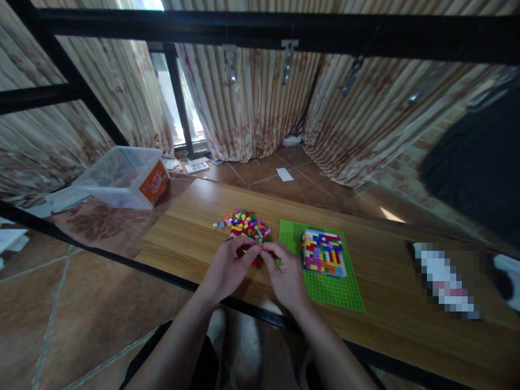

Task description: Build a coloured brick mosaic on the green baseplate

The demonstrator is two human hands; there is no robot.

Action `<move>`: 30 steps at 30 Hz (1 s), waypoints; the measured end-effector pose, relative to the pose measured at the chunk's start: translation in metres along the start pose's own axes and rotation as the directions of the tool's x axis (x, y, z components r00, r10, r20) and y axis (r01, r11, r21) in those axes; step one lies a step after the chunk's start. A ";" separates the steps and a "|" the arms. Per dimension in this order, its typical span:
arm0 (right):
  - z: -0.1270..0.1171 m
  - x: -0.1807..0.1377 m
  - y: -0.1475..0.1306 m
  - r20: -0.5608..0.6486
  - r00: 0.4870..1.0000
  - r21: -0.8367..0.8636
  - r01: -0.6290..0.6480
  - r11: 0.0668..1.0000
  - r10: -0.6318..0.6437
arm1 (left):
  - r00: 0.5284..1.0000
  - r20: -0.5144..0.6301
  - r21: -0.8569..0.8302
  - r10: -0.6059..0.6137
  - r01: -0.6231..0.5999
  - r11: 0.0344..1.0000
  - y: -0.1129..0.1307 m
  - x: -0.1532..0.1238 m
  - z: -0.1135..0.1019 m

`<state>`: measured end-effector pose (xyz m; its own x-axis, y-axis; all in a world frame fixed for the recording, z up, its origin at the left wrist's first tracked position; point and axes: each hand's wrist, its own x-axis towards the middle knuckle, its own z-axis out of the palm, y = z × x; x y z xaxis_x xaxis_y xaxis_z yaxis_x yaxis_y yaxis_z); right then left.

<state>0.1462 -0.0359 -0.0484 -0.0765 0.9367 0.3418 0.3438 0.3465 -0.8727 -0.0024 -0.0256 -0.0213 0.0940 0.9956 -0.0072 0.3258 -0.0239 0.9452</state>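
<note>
My left hand (229, 266) and my right hand (285, 271) meet fingertip to fingertip over the near side of a loose heap of small coloured toy bricks (246, 221). Both are closed in a pinch. Between the fingertips shows a tiny orange brick (261, 247), mostly covered by the fingers. Yellow and blue bits peek out around my left fingers, and I cannot tell if they are held. Just right of my right hand lies a green baseplate (325, 292), carrying a block of multicoloured bricks (323, 252) built in rows.
The wooden table (187, 227) has a dark frame edge nearest me. A clear plastic bin (117, 179) with an orange label stands beyond its left end. A blurred-out item (444, 279) lies at the right. Black metal bars (260, 27) cross above, before striped curtains (252, 103).
</note>
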 end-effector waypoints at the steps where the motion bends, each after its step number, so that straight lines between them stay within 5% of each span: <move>1: -0.002 -0.001 -0.001 0.000 1.000 0.000 0.011 1.000 -0.011 | 1.000 0.023 -0.062 -0.010 0.012 0.998 0.002 0.001 0.002; 7: -0.014 -0.005 -0.003 0.016 0.998 -0.019 0.058 0.998 -0.058 | 0.965 0.179 -0.343 -0.192 0.244 0.907 0.006 0.001 0.011; 13: -0.031 -0.005 -0.002 -0.016 0.998 0.049 0.059 0.997 -0.058 | 0.927 0.287 -0.532 -0.243 0.365 0.764 0.014 0.000 0.019; 23: -0.076 -0.001 0.016 -0.312 0.940 0.220 -0.074 0.973 0.142 | 0.930 0.243 -0.523 -0.276 0.365 0.770 0.024 0.008 0.043; 30: -0.129 -0.002 0.042 -0.411 0.898 0.012 -0.163 0.987 0.154 | 0.923 0.270 -0.456 -0.273 0.372 0.808 0.028 0.010 0.056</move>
<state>0.2812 -0.0300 -0.0409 0.3690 0.8739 0.3163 0.3403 0.1896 -0.9210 0.0605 -0.0216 -0.0135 0.2514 0.9012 -0.3530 -0.1306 0.3930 0.9102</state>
